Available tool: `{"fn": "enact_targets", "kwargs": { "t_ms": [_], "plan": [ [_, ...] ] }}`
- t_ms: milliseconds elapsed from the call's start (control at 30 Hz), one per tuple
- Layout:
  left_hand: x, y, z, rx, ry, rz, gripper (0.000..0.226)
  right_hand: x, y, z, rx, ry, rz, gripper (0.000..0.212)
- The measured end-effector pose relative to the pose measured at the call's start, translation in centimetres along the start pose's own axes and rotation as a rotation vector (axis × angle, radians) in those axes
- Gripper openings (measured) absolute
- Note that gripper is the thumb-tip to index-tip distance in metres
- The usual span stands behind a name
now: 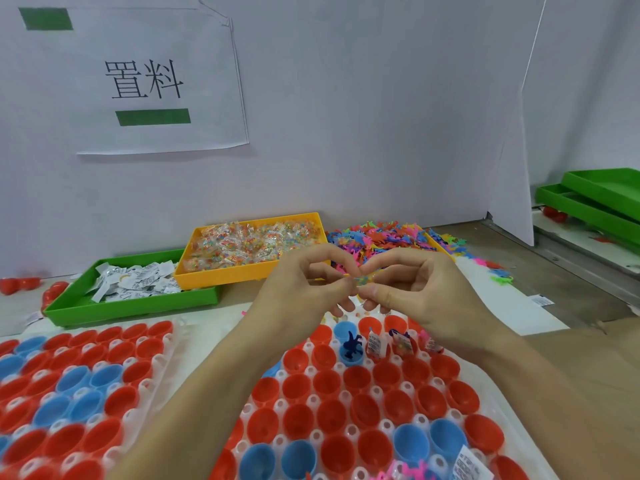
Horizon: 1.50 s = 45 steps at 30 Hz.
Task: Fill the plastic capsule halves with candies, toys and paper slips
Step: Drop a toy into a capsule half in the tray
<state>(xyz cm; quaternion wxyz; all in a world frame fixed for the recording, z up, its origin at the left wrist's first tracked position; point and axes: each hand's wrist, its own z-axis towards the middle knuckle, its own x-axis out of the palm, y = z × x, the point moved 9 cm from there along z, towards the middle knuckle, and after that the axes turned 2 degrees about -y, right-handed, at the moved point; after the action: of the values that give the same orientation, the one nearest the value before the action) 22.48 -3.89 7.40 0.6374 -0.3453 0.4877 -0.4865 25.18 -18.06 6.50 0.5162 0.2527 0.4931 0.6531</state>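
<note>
Nearest me, the right-hand rack (540, 455) holds red and blue capsule halves (367, 410), nearly all bare; only a slip (467, 462) and pink toys (405, 476) show at its near edge, and a blue toy (351, 344) and some slips in its far row. The left rack (166, 344) looks wholly unfilled, so I'd judge the job barely begun. Above the far row, the left hand (304, 285) and right hand (415, 289) meet, fingertips pinching one small candy packet (363, 279) between them. Beyond lie the green tray (69, 306) of slips, the yellow tray (249, 275) of candy packets, and a heap of toys (381, 237) against the wall.
</note>
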Motion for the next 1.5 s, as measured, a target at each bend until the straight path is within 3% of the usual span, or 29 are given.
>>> {"fn": "enact_targets", "kwargs": {
  "t_ms": [200, 467, 1000, 1200, 1500],
  "plan": [
    [-0.8, -0.7, 0.0, 0.082, -0.06, 0.095, 0.02, 0.2, 0.0, 0.0, 0.006, -0.007, 0.029, 0.008],
    [-0.2, -0.7, 0.0, 0.065, 0.066, 0.189, 0.007, -0.2, -0.6, 0.1, 0.032, -0.031, -0.077, 0.014],
    [0.3, 0.6, 0.1, 0.034, 0.1, 0.348, 0.01, 0.6, -0.1, -0.1, 0.008, 0.043, -0.165, 0.019],
    [0.7, 0.2, -0.4, 0.026, 0.216, 0.406, 0.008, 0.8, -0.1, -0.2, -0.011, 0.068, -0.266, 0.029],
    [-0.4, 0.0, -0.2, 0.058, 0.174, 0.545, 0.003, 2.7, 0.1, -0.8, -0.064, 0.227, -0.561, 0.029]
  ]
}}
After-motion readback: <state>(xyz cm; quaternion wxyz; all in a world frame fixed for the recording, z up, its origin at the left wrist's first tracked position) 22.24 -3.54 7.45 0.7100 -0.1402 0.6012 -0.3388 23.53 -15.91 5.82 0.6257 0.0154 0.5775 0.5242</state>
